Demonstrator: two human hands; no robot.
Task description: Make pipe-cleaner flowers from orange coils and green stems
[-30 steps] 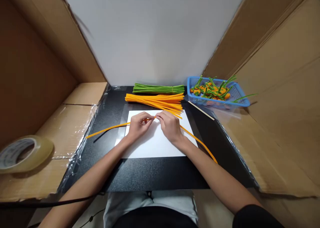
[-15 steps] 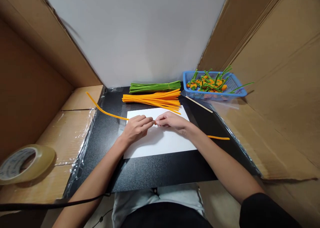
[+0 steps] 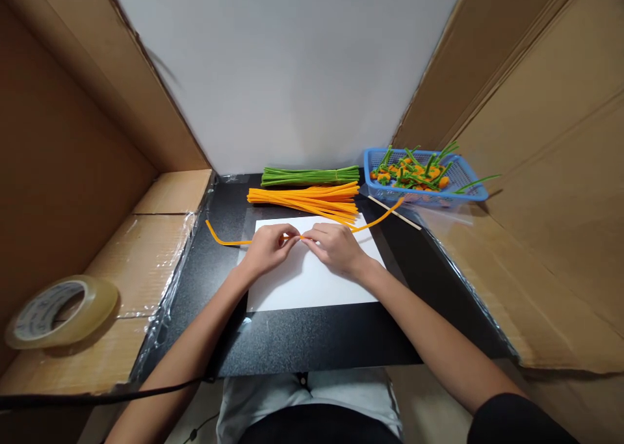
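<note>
An orange pipe cleaner (image 3: 379, 220) runs through both hands above a white sheet of paper (image 3: 312, 288). My left hand (image 3: 270, 248) pinches it near its middle, and my right hand (image 3: 336, 246) pinches it just beside, the fingertips almost meeting. One end sticks out to the left and bends upward; the other rises to the right toward the basket. Behind the hands lie a bundle of orange pipe cleaners (image 3: 302, 198) and a bundle of green pipe cleaners (image 3: 309, 176).
A blue basket (image 3: 424, 199) with orange and green pipe-cleaner pieces stands at the back right. Near it lies a thin wooden stick (image 3: 394, 212). A roll of clear tape (image 3: 95, 311) rests on the cardboard at left. Cardboard walls flank the black table (image 3: 312, 340).
The pipe cleaner's right part has swung from under the right forearm to behind the hand, pointing up and right. The left end has dropped lower. The right hand has turned, knuckles higher.
</note>
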